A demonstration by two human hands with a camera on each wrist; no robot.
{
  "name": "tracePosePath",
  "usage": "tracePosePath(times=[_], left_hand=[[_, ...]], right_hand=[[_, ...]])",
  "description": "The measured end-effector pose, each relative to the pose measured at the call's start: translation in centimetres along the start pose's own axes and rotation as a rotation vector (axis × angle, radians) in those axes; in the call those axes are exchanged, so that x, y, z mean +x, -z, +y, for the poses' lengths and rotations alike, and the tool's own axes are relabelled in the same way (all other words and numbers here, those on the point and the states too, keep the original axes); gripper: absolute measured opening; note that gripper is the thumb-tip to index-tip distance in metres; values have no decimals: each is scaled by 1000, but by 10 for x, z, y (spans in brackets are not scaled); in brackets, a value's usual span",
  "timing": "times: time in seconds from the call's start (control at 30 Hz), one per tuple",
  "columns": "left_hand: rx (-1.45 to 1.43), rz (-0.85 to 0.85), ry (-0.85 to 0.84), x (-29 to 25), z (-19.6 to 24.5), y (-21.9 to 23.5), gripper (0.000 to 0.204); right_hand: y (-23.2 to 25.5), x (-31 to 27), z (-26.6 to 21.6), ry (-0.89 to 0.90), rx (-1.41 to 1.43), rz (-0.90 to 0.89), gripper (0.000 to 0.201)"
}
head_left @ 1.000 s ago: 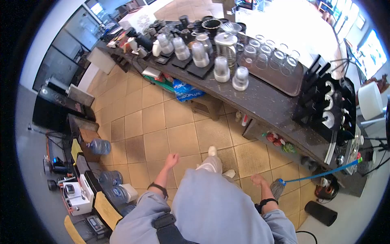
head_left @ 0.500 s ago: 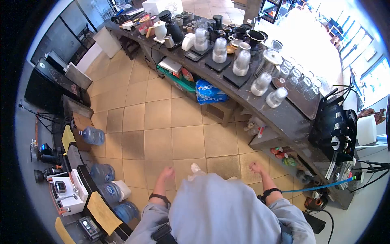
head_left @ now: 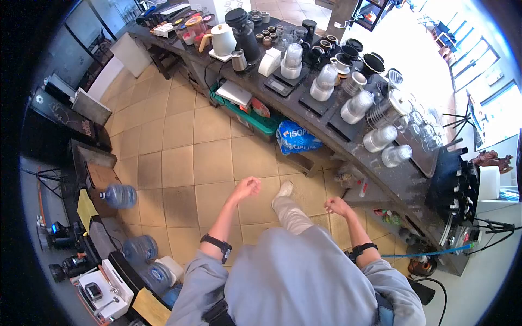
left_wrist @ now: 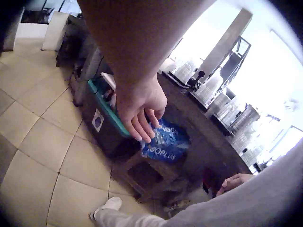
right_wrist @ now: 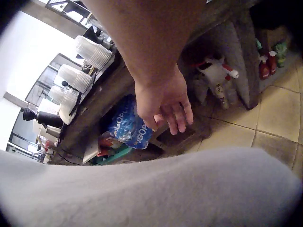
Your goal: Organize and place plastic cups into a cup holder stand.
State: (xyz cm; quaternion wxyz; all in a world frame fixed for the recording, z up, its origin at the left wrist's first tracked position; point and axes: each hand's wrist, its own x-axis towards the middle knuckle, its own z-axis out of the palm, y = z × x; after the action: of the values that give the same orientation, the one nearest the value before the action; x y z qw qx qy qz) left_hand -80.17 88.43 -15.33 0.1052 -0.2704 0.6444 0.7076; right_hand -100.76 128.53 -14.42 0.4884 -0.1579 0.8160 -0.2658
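Note:
Both hands hang in the air over the tiled floor in the head view, touching nothing. The left hand [head_left: 248, 188] has loosely curled fingers; in the left wrist view the same hand [left_wrist: 142, 106] hangs relaxed, with a blue bag [left_wrist: 165, 144] behind it. Fingers of the right hand [head_left: 337, 206] are slightly bent and hold nothing. In the right wrist view that hand [right_wrist: 165, 104] appears in front of the blue bag [right_wrist: 128, 125]. Nearest to both hands is the dark counter [head_left: 375, 171], its blue bag [head_left: 296, 137] on a low stool beneath.
Stacked clear cups [head_left: 380, 138], a white kettle [head_left: 223, 39], a black grinder [head_left: 244, 33] and scales [head_left: 280, 86] stand on the counter. Water bottles [head_left: 119, 196] line the left side. A green bin [head_left: 261, 122] sits under the counter; a blue-handled mop [head_left: 435, 252] lies at right.
The view has shifted along the counter, bringing the kettle and grinder closer. Both hands have swung forward and up since half a second ago, and a foot has stepped ahead.

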Motion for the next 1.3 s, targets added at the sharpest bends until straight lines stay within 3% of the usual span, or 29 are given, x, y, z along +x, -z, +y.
tracePosePath(times=[0.13, 0.27, 0.33, 0.37, 0.4, 0.47, 0.5, 0.57, 0.63, 0.7, 0.77, 1.03, 1.3], left_hand=[[46, 33, -27, 49, 75, 30, 25], [18, 40, -41, 83, 143, 55, 26], [58, 39, -51, 113, 181, 70, 27], [55, 49, -86, 123, 189, 75, 26], [49, 60, -128, 135, 200, 78, 26], [59, 58, -181, 157, 230, 79, 26], [68, 63, -241, 169, 244, 79, 26], [112, 82, -297, 202, 268, 79, 28], [160, 88, -361, 236, 304, 78, 30], [382, 174, -549, 253, 338, 72, 40], [310, 149, -672, 285, 349, 72, 48], [335, -48, -572, 335, 348, 75, 67], [252, -179, -473, 334, 357, 85, 69]], right_hand=[[12, 68, -60, 189, 153, 16, 30], [52, 122, -178, 425, 3, 294, 27], [65, 159, -228, 785, 135, 521, 21], [75, 156, -264, 713, 167, 552, 24], [92, 150, -304, 645, 193, 584, 32], [109, 170, -352, 796, 249, 815, 59], [118, 181, -370, 783, 253, 819, 59], [134, 206, -398, 770, 257, 1005, 84], [149, 239, -412, 732, 186, 1101, 94], [149, 253, -414, 668, 110, 1189, 104], [162, 262, -424, 469, 126, 1033, 115], [159, 285, -422, 182, 40, 957, 109], [156, 284, -433, 258, 27, 1032, 103]])
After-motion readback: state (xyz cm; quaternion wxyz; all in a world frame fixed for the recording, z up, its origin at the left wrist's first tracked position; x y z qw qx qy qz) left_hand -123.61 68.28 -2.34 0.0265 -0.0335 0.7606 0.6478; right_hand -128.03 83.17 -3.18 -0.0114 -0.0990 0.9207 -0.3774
